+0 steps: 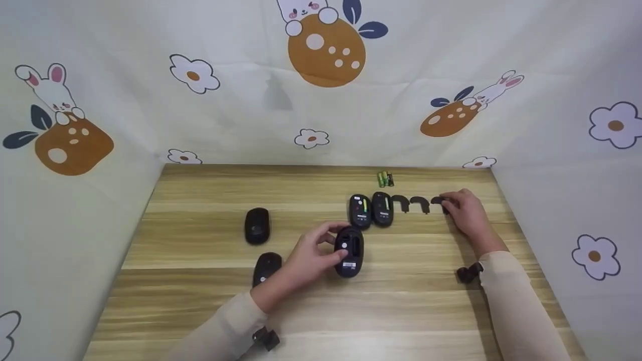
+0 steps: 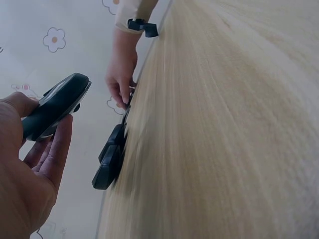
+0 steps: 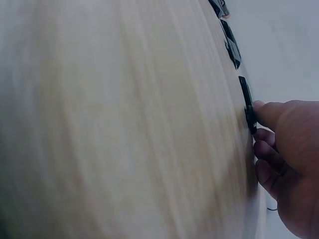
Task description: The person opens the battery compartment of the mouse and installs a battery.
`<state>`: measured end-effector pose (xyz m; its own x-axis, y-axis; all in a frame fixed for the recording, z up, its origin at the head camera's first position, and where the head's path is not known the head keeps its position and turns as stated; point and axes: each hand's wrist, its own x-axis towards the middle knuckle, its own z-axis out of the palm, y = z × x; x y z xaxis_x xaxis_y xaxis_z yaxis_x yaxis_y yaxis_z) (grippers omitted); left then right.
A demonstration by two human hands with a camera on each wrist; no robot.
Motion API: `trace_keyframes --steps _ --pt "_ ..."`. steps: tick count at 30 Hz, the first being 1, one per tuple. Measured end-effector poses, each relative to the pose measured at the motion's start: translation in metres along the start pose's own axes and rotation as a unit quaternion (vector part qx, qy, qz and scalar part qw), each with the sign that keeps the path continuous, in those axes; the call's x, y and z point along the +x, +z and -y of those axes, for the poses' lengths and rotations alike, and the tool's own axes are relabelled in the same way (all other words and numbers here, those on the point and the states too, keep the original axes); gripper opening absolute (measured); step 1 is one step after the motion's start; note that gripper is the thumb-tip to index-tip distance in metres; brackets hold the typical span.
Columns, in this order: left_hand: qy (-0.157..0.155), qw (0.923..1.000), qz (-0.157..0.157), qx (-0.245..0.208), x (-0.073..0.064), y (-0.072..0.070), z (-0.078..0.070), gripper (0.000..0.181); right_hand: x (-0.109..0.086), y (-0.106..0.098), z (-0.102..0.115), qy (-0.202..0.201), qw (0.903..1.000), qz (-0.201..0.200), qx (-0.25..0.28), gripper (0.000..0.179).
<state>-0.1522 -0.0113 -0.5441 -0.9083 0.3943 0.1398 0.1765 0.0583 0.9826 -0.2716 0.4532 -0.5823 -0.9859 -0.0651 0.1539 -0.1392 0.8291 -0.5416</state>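
Note:
My left hand (image 1: 311, 255) holds a black computer mouse (image 1: 349, 268) above the table, thumb on its underside. The mouse's battery slot faces up, dark inside. In the left wrist view the same mouse (image 2: 55, 107) sits between thumb and fingers. At the right, my right hand (image 1: 469, 215) pinches a black battery cover (image 1: 437, 200) at the table surface; its fingers hide part of it. From the right wrist view, the thumb and fingers meet at that cover (image 3: 247, 99). Two more curved battery covers (image 1: 420, 204) lie in a row to its left.
Two upturned mice (image 1: 360, 213) stand side by side, each with a battery in its slot. Loose batteries (image 1: 385, 179) lie behind them. At the left are another mouse (image 1: 257, 225) and one (image 1: 267, 265) partly behind my left forearm. Patterned cloth (image 1: 241, 125) hangs around the table.

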Motion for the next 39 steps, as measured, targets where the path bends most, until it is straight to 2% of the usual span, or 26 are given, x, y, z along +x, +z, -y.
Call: trace_keyframes --steps 6,9,15,18,21,26,30,34,39 --pt "-0.001 1.0000 0.002 0.004 0.000 -0.001 0.000 0.058 -0.001 -0.002 0.001 0.011 0.9997 0.002 0.022 0.026" --pt "-0.005 1.0000 0.002 0.001 0.000 -0.001 0.000 0.058 0.000 -0.002 0.003 0.030 0.9984 -0.010 0.047 0.027" --pt "-0.008 1.0000 0.001 -0.003 0.000 -0.001 0.000 0.059 0.007 0.002 0.017 0.078 0.9857 -0.047 0.142 0.031" --pt "-0.011 0.9999 0.001 -0.003 0.000 -0.001 -0.001 0.059 0.015 0.005 0.029 0.084 0.9786 -0.038 0.184 0.034" --pt "-0.014 0.9999 0.001 -0.001 0.000 -0.002 0.000 0.059 0.026 0.008 0.044 0.083 0.9761 0.000 0.201 0.039" --pt "-0.013 0.9999 0.002 -0.001 0.000 -0.002 0.000 0.059 0.045 0.015 0.071 0.060 0.9807 0.075 0.170 0.048" --pt "-0.014 0.9999 0.001 0.004 0.000 -0.003 0.000 0.060 0.062 0.022 0.086 0.007 0.9858 0.119 0.118 0.055" --pt "-0.017 0.9998 -0.001 0.006 -0.001 -0.003 -0.002 0.061 0.076 0.029 0.096 -0.031 0.9862 0.142 0.080 0.059" --pt "-0.013 0.9999 -0.002 0.006 -0.002 -0.004 -0.002 0.061 0.086 0.034 0.101 -0.031 0.9852 0.157 0.062 0.064"
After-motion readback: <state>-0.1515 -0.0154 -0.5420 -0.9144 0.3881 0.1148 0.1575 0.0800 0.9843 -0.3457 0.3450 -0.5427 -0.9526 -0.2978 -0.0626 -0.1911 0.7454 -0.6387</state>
